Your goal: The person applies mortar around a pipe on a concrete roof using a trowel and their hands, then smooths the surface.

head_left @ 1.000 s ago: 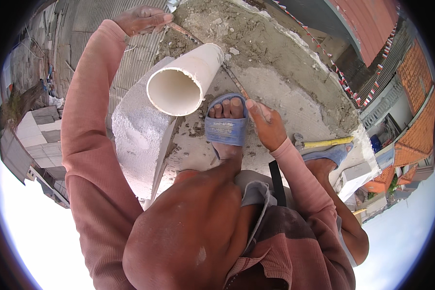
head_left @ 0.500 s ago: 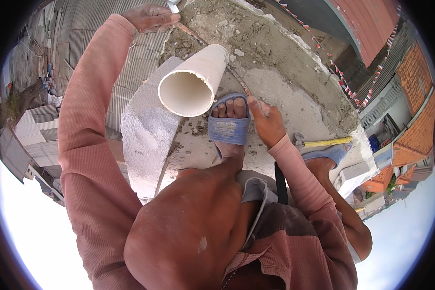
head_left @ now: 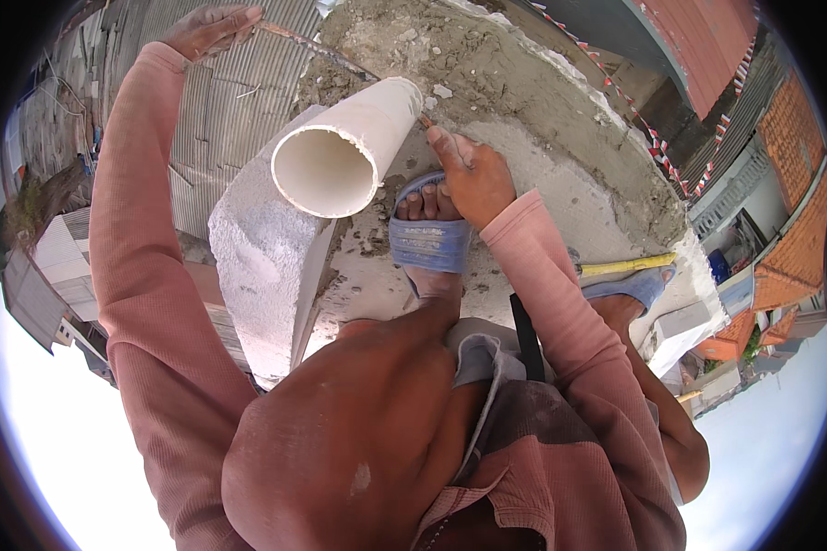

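Note:
A white plastic pipe (head_left: pixel 388 112) stands out toward me from the rough masonry, its round mouth open and the rim slightly ragged. Behind it runs a thin, reddish-brown, cord-like strip (head_left: pixel 317 48), whose material I cannot make out. At the far left, my left hand (head_left: pixel 213 32) is closed on one end, with the strip stretched from its fingertips to the pipe. Close to the pipe's right side, my right hand (head_left: pixel 476 179) pinches the other end, of which only a short bit shows. The strip's middle is hidden by the pipe.
My sandalled foot (head_left: pixel 430 241) rests on the ledge just below the pipe. A pale block (head_left: pixel 266 248) stands to the left. A yellow-handled tool (head_left: pixel 625 265) lies beside my other foot. Wet grey mortar (head_left: pixel 542 119) covers the far ledge, with corrugated roofing (head_left: pixel 239 119) beyond its left edge.
My left hand has moved out to the left, drawing the strip with it. The right hand has come up and left, close to the pipe. The pipe appears slightly further left in view.

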A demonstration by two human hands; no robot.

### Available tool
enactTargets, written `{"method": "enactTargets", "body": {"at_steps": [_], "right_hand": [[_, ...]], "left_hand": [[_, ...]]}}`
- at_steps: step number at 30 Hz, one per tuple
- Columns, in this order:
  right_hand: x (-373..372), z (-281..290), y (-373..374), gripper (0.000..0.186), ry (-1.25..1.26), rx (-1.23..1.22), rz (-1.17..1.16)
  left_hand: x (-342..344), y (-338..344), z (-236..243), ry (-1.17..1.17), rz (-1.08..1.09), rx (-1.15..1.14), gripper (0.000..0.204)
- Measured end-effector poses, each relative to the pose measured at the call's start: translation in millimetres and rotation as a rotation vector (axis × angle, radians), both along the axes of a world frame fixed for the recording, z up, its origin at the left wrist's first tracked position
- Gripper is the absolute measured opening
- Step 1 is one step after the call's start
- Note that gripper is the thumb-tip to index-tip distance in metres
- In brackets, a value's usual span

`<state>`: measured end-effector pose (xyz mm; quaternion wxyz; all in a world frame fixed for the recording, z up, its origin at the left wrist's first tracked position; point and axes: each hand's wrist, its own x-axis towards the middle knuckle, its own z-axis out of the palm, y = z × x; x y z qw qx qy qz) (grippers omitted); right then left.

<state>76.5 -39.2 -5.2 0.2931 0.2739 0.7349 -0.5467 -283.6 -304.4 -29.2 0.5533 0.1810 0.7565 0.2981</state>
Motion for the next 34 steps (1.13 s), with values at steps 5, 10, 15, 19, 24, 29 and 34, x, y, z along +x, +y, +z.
{"method": "enactTargets", "body": {"at_steps": [5,10,15,19,24,29,34], "right_hand": [[57,10,26,0.053,0.015,-0.014,-0.127],[47,-1,32,0.051,-0.096,0.018,0.034],[57,19,33,0.046,-0.028,-0.050,-0.003],[26,6,21,0.046,0.062,-0.013,-0.112],[14,-15,25,0.050,0.006,-0.060,-0.030],[36,6,29,0.048,0.131,0.112,-0.023],[-6,-14,17,0.041,0.162,0.088,0.051]], "left_hand": [[53,51,-13,0.053,-0.205,0.038,0.050],[27,38,-22,-0.188,-0.149,-0.030,0.051],[54,58,11,-0.058,-0.133,-0.035,0.050],[49,31,-4,0.140,-0.101,-0.064,0.052],[32,27,16,0.014,-0.027,-0.032,0.050],[50,43,3,-0.079,-0.054,0.044,0.049],[0,-6,-15,0.033,0.042,-0.038,0.048]]}}
